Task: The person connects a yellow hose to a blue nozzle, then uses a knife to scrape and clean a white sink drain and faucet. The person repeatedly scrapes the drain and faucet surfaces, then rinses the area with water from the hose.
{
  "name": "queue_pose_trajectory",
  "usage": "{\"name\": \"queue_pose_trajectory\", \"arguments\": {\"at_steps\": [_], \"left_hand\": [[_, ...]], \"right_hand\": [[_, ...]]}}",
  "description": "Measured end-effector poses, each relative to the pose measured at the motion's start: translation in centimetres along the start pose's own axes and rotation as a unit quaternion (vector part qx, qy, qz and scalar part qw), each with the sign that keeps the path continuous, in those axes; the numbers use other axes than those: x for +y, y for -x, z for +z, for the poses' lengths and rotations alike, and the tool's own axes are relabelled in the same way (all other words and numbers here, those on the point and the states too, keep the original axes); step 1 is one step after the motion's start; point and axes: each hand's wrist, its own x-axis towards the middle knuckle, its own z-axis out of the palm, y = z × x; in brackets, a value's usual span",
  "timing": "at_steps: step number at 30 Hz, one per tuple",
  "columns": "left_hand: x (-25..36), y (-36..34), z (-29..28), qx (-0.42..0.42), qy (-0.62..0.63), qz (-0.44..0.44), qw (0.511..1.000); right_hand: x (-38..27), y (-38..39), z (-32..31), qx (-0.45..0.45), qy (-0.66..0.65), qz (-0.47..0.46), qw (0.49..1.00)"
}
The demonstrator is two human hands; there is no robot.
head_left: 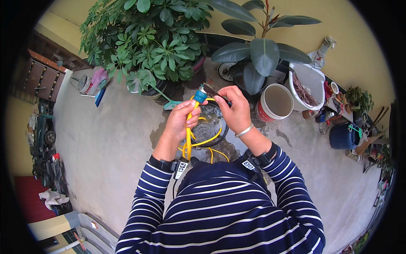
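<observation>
My left hand (179,120) is closed around a yellow hose (188,142) just below its upper end. A blue sleeve or wrapping (200,97) covers that end, with a pale, shiny tip above it. My right hand (237,109), with a bangle on the wrist, pinches a narrow dark tool (210,90) whose end meets the tip of the hose; its exact kind does not show. Beneath my hands, more yellow hose loops over a round black-rimmed basin (223,134) with rippling water in it.
Wet patches mark the concrete floor (105,156). Ahead stand leafy potted plants (148,46), a white bucket (277,101) and a white tub (320,84). A blue bucket (343,136) is at the right, a broom (100,97) at the left.
</observation>
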Motion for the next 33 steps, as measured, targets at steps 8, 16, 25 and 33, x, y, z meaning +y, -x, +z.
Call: {"name": "queue_pose_trajectory", "arguments": {"at_steps": [8,16,25,33], "left_hand": [[-1.0,-0.5,1.1,0.027,0.003,0.01,1.0],[-1.5,-0.7,2.1,0.083,-0.051,0.029,0.995],[-0.8,-1.1,2.3,0.119,-0.128,0.049,0.983],[-0.4,-1.6,2.0,0.143,-0.123,0.068,0.98]], "right_hand": [[-0.5,-0.4,0.4,0.031,0.037,-0.03,0.998],[-0.8,-0.3,0.4,-0.022,0.096,-0.051,0.994],[-0.7,-1.6,0.2,0.008,0.125,-0.047,0.991],[-0.3,-3.2,-1.2,0.001,0.108,-0.012,0.994]]}}
